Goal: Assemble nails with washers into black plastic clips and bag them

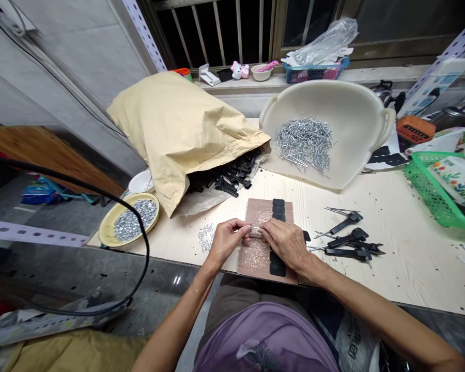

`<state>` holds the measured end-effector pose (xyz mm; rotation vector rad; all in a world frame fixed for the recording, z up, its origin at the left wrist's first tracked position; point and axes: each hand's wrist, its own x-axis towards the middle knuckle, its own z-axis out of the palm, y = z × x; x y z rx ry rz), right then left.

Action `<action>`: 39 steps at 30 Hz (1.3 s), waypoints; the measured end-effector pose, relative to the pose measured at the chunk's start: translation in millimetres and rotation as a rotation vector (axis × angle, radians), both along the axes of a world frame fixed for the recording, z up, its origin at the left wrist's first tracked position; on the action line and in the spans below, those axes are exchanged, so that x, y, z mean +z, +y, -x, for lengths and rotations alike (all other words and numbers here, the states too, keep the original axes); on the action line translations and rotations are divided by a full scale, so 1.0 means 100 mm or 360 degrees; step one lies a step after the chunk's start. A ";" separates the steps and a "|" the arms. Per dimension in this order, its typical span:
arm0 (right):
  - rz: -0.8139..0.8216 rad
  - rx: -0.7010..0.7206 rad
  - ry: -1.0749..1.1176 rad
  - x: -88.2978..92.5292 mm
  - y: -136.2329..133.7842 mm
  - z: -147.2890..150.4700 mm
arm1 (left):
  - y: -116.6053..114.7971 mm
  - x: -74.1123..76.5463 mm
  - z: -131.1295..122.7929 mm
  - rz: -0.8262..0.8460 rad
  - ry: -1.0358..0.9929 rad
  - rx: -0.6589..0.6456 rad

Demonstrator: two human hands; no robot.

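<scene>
My left hand (227, 238) and my right hand (284, 242) meet over a brown board (258, 256) at the table's near edge. Both are pinched on a thin shiny metal screw (254, 229) held between their fingertips. My right hand partly covers a row of black plastic pieces (278, 206) lying on the board. A small heap of silver nuts (206, 236) sits just left of my left hand.
A tan paper sack (178, 129) spills black parts (232, 178). A white tub (352, 129) holds many screws (304, 142). A yellow dish of nuts (129, 222) sits left; assembled black pieces (346, 243) lie right, beside a green basket (430, 194). A black cable (139, 227) loops left.
</scene>
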<state>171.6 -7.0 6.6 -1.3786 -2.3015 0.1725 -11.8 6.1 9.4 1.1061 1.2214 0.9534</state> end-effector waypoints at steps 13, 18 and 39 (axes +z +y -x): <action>0.0324 -0.0067 0.0561 0.04 -0.03 -0.29 | 0.08 -0.09 -0.31 0.0161 -0.0221 -0.0105; 0.0302 -0.0089 0.0532 0.04 0.04 -0.44 | 0.10 -0.06 -0.34 0.0179 -0.0251 -0.0175; -0.0011 0.0137 0.0030 -0.18 0.45 -0.85 | 0.05 -0.28 -0.46 -0.0474 0.0637 0.0117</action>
